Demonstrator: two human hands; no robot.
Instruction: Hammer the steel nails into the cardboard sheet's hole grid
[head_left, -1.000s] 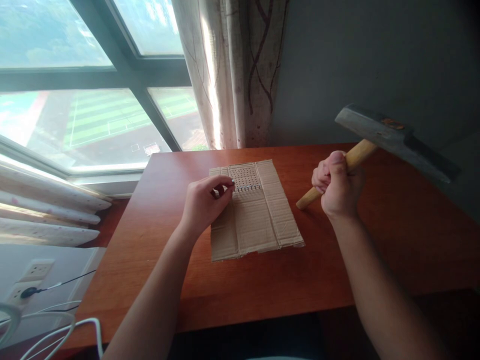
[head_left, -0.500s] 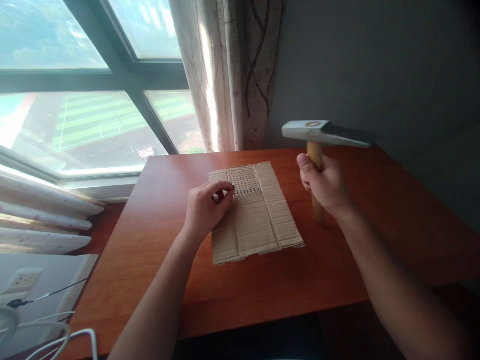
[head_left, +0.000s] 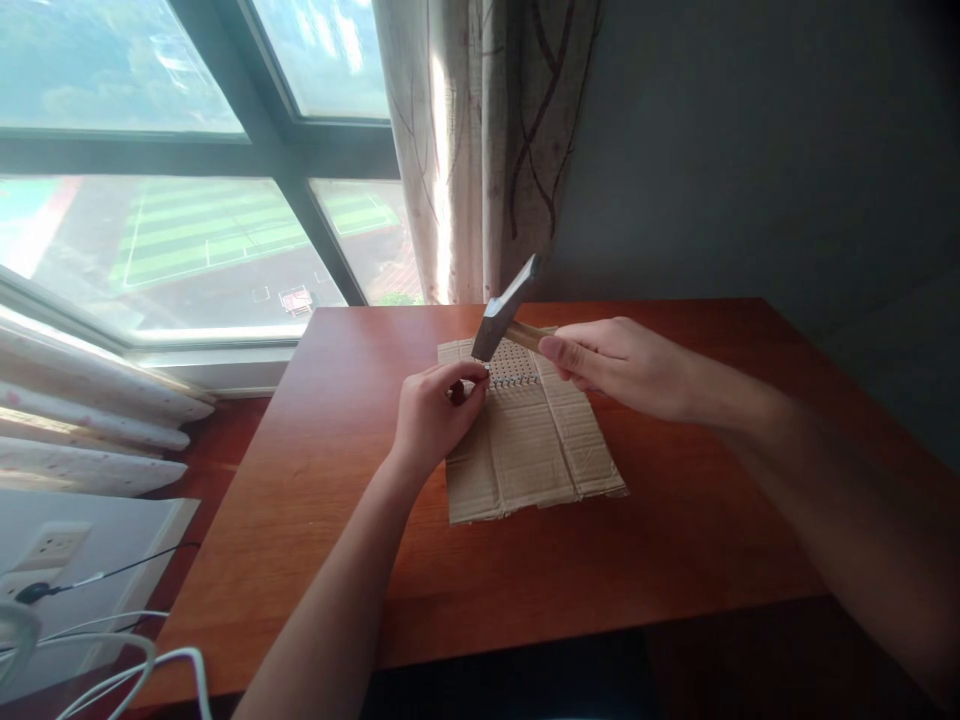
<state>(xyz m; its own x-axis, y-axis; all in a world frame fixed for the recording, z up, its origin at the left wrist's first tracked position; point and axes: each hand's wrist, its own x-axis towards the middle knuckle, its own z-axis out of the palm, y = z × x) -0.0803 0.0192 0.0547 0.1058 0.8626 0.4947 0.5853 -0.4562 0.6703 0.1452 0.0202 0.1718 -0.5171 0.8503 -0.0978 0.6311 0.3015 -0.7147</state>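
Note:
My left hand (head_left: pixel 433 418) rests at the left edge of a flat piece of brown cardboard (head_left: pixel 532 450). Its thumb and forefinger pinch a small nail (head_left: pixel 487 371), mostly hidden by the fingertips. My right hand (head_left: pixel 626 370) is wrapped round the wooden handle of a hammer (head_left: pixel 504 312), tilted with its metal face just above the pinched nail; contact cannot be made out. On the far part of the cardboard is a square patch of dark dots in rows (head_left: pixel 514 360). A row of upright nails (head_left: pixel 517 381) runs along its near side.
The cardboard lies on a reddish-brown wooden table (head_left: pixel 330 500). Behind it hang a patterned curtain (head_left: pixel 465 150) and a grey wall (head_left: pixel 712 150). A large window (head_left: pixel 210 240) is at the left, with white cables (head_left: pixel 142 660) and a wall socket (head_left: pixel 56 545) below.
My right hand has swung the hammer left and down, from beside the cardboard to just over the left fingertips. My left hand keeps its pinch; the view has shifted slightly.

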